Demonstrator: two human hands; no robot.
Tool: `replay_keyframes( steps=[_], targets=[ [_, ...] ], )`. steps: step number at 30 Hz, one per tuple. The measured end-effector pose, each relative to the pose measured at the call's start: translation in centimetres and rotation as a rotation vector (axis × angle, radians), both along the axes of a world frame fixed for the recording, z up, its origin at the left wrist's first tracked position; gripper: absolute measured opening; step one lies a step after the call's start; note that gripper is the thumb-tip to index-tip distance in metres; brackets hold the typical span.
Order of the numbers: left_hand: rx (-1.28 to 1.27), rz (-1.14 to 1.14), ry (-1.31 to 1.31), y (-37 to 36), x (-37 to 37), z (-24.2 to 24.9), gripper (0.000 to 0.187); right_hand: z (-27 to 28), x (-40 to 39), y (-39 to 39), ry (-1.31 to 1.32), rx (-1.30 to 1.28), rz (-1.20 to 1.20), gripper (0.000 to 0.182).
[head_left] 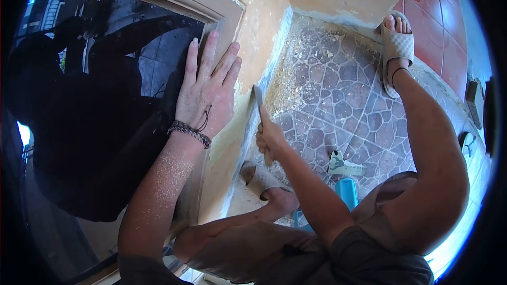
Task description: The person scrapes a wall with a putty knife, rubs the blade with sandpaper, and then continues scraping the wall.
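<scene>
My left hand (pixel 210 82) lies flat with its fingers stretched out, over the edge of the window frame (pixel 226 18) and the dark glass. Pale flecks dust its forearm, and a braided bracelet (pixel 189 131) circles the wrist. Lower down, my right hand (pixel 270 136) is wrapped round the wooden handle of a scraper (pixel 257 97). Its grey blade points up along the foot of the wall (pixel 245 82), right at the whitish strip where paint is worn off. Flakes and crumbs (pixel 288 82) are scattered on the floor beside the blade.
Stone-patterned tiles (pixel 343 84) cover the floor. My sandalled feet (pixel 397 47) stand apart, one near the wall and one by the red tiles (pixel 430 8). A turquoise plastic piece (pixel 346 192) and a torn printed scrap (pixel 344 166) are by my legs. Dark reflective glass (pixel 90 126) fills the left.
</scene>
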State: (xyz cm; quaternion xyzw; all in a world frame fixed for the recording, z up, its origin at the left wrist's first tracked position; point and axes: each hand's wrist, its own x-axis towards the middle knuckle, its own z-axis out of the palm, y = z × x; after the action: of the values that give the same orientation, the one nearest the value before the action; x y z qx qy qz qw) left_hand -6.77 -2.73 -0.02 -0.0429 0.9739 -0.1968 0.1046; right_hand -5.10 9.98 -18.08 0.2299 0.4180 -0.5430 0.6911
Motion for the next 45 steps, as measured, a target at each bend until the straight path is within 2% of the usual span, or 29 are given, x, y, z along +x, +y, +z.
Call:
replay_keyframes(
  steps=[4,5,8,9,12,13,16,20,24,26,28,31,32,33,34,37,40,42,45],
  targets=[
    [0.003,-0.006,0.015,-0.2,-0.1,0.0,0.044,0.3,1.1,0.4,0.123,0.073,0.117,0.060],
    [0.001,-0.003,0.010,-0.3,-0.2,0.1,0.048,-0.3,0.2,-0.3,0.254,0.077,0.125,0.060],
    [-0.001,-0.001,-0.002,0.0,0.4,-0.3,0.052,-1.3,-3.4,-2.2,-0.006,-0.035,-0.075,0.061],
    [-0.013,-0.009,0.015,-0.2,0.0,-0.2,0.052,-1.1,-2.9,-2.1,0.052,-0.018,-0.076,0.061],
    [0.009,0.001,0.024,-0.2,0.0,-0.2,0.051,-0.2,0.8,0.0,0.195,0.046,0.125,0.062],
    [0.006,0.000,0.029,-0.3,-0.1,-0.1,0.051,-0.3,1.1,0.3,0.034,0.046,0.151,0.063],
    [0.010,0.008,0.023,-0.1,0.2,-0.3,0.050,-2.5,0.5,-1.2,0.287,0.082,0.141,0.064],
    [0.004,-0.003,0.024,0.0,0.0,-0.2,0.051,-1.3,-1.0,-1.0,0.155,0.090,0.055,0.064],
    [0.013,0.005,0.049,-0.3,-0.1,-0.1,0.050,0.4,0.3,0.0,0.075,0.052,0.140,0.064],
    [0.008,0.005,0.045,-0.2,0.2,-0.4,0.051,-0.3,-2.2,-1.4,0.276,0.117,0.136,0.062],
    [0.005,-0.009,0.035,0.0,0.0,0.0,0.051,-1.7,-4.1,-1.8,0.026,-0.022,-0.009,0.061],
    [0.026,-0.001,0.048,-0.2,0.0,-0.2,0.049,0.4,-1.1,-0.6,0.152,0.039,0.108,0.061],
    [0.036,0.003,0.055,-0.2,0.1,-0.2,0.049,3.0,-0.8,-0.2,0.141,0.100,0.152,0.063],
    [0.081,-0.012,0.112,-0.1,0.0,-0.3,0.039,3.3,-0.3,0.0,0.055,0.055,0.132,0.064],
    [0.079,-0.011,0.119,-0.1,0.0,-0.3,0.038,3.4,0.2,0.1,-0.036,0.011,0.115,0.065],
    [0.083,-0.014,0.128,0.0,0.3,-0.3,0.038,0.5,-0.8,0.2,0.152,0.012,0.189,0.065],
    [0.088,-0.025,0.160,-0.1,0.2,-0.4,0.037,-0.1,-1.3,-0.1,0.199,-0.098,0.045,0.062],
    [0.104,-0.019,0.176,0.0,0.3,-0.4,0.036,0.4,-0.9,-0.5,0.267,-0.090,-0.027,0.052],
    [0.129,-0.017,0.186,0.1,0.4,-0.3,0.039,1.0,0.1,-0.3,0.386,-0.116,-0.168,0.050]
  ],
)
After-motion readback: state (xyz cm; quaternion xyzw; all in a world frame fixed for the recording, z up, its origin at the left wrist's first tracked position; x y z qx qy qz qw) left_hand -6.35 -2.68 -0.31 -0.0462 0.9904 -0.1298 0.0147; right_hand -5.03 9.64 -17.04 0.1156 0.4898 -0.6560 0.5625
